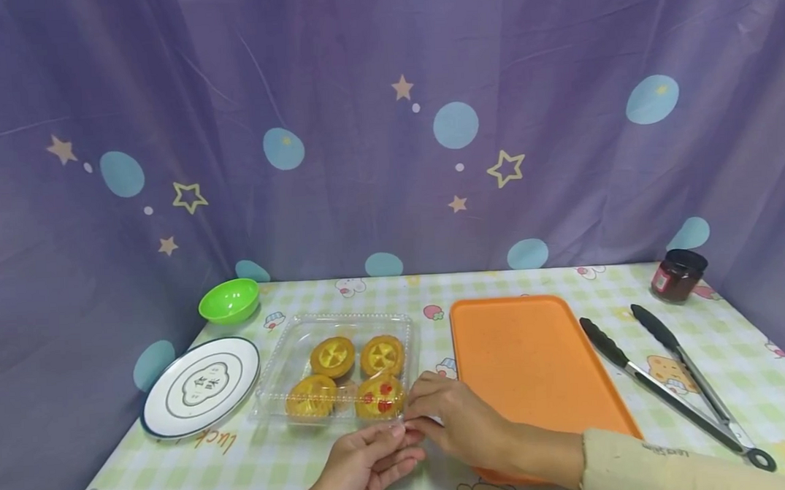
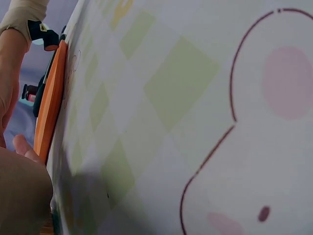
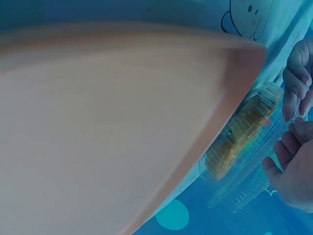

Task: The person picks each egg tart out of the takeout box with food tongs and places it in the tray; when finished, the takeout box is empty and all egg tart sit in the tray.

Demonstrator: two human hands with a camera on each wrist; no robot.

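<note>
A clear plastic clamshell box (image 1: pixel 279 356) holds several yellow tarts (image 1: pixel 332 358), one with red pieces on top. At its near right corner, my left hand (image 1: pixel 369 462) pinches the rim between thumb and index finger, the other fingers loosely bent. From the far side my right hand (image 1: pixel 456 421) grips the same corner with thumb and fingertips; the exact contact is partly covered by the fingers. In the right wrist view both hands meet along the box's edge, the left hand (image 3: pixel 299 78) above the right hand (image 3: pixel 296 169). The lid lies over the tarts.
Right of the box lies an orange tray (image 1: pixel 519 364), under my right forearm. Black-tipped tongs (image 1: pixel 691 378) lie spread beyond it, with a dark-lidded jar (image 1: pixel 679 276) behind. A white plate (image 1: pixel 201 388) and a green bowl (image 1: pixel 229 302) stand at the left.
</note>
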